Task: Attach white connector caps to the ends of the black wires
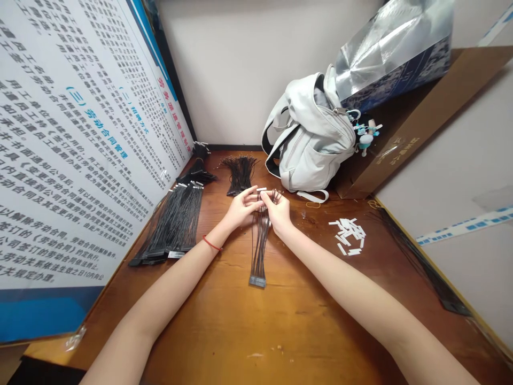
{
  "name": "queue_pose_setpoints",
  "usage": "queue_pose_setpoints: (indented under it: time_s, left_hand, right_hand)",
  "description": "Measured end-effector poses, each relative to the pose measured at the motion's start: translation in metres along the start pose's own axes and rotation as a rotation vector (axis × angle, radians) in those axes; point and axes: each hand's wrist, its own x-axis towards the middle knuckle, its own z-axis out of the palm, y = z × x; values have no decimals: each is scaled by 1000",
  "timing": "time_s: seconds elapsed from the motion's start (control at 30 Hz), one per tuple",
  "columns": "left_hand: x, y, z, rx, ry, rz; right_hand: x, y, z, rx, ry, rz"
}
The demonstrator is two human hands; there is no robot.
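My left hand [242, 208] and my right hand [277, 211] meet over the middle of a wooden table [288, 326]. Between them stands a bundle of thin black wires [261, 246], ending at the near end in a grey connector [257, 281] that rests on the wood. My right hand grips the wires near their upper ends. The fingertips of my left hand pinch a small white plastic strip [261, 189] at the top of the bundle. A red string circles my left wrist.
Several black wire harnesses [170, 227] lie at the left beside a printed board with Chinese text [80, 144]. Loose black wires [240, 174] lie ahead. White plastic strips [348, 235] are scattered at right. A grey backpack [308, 133] and silver bag [393, 53] stand behind.
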Motion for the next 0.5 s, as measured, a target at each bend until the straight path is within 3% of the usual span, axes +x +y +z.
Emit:
queue_pose_setpoints:
  time_s: [0.13,0.23,0.37,0.5]
  left_hand:
    - [0,-2,2,82,-98,-51]
    - [1,1,1,44,-37,-52]
    - [3,4,-1,-89,204,-53]
    - [5,5,-7,-73,523,9]
  right_hand:
    - [1,-1,0,3,23,13]
    - [1,-1,-1,-23,-2,33]
    - [0,-2,0,-46,-113,14]
    - [-9,-7,3,-147,-422,-1]
